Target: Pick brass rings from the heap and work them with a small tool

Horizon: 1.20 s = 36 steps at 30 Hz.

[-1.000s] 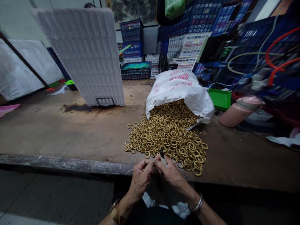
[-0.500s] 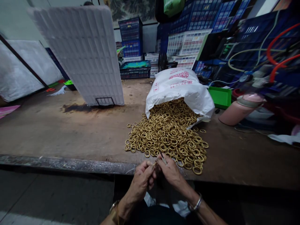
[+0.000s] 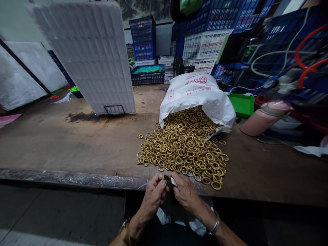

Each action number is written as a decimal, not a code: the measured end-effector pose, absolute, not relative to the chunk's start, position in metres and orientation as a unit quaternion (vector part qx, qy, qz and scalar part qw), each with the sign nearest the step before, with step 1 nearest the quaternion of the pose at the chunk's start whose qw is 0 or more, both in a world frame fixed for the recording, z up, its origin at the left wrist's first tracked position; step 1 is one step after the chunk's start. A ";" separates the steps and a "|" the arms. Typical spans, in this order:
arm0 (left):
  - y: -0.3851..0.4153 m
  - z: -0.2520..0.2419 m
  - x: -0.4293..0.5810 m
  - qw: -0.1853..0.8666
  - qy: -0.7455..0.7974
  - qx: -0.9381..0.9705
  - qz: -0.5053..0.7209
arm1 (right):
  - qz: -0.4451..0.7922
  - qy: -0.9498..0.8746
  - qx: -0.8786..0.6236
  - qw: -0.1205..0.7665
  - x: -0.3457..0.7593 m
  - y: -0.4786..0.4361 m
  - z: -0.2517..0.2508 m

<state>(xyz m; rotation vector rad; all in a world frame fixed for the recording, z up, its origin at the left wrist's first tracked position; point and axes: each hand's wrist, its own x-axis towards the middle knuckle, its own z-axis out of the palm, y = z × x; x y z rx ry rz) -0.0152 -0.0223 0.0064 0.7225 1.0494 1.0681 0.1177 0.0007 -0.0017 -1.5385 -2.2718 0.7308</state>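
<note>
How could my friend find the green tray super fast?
On the brown table, find the white sack spilling gold rings. Just right of the sack is the green tray: bright green and flat-sided, while the bottle beside it is pink and rounded.

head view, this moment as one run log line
right hand: holds slim black-and-white tool | left hand: near tool's dark end | gold-coloured round rings: inside and before open white sack

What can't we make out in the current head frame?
Head view:
Anything inside the left hand: hidden by its own grasp.
Tool, rear end: covered by the right hand.
Rings deeper in: hidden by the sack.
Red print: too small, blurred.
Red hose: cut off at right edge.
</note>
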 end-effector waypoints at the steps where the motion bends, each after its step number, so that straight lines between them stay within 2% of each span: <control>1: -0.023 0.008 -0.015 0.670 0.468 0.324 0.476 | 0.256 -0.795 -0.531 0.145 0.118 0.001 -0.002; 8: -0.032 0.021 -0.019 0.700 0.443 0.301 0.472 | 0.202 -0.800 -0.553 0.118 0.124 0.011 -0.007; 14: -0.031 0.023 -0.030 0.717 0.407 0.189 0.533 | 0.173 -0.799 -0.552 0.164 0.101 0.017 -0.006; 22: -0.028 0.017 -0.056 0.725 0.369 0.108 0.572 | 0.100 -0.805 -0.581 0.071 0.076 0.023 -0.009; 25: -0.028 0.013 -0.060 0.748 0.343 0.077 0.563 | 0.099 -0.804 -0.582 0.071 0.077 0.023 -0.011; 28: -0.027 0.011 -0.059 0.755 0.335 0.060 0.561 | 0.131 -0.792 -0.586 0.110 0.083 0.025 -0.008; 31: -0.023 0.012 -0.052 0.739 0.365 0.095 0.559 | 0.204 -0.756 -0.593 0.188 0.093 0.030 -0.004; 36: -0.011 0.013 -0.031 0.693 0.422 0.219 0.542 | 0.402 -0.613 -0.587 0.343 0.111 0.036 -0.003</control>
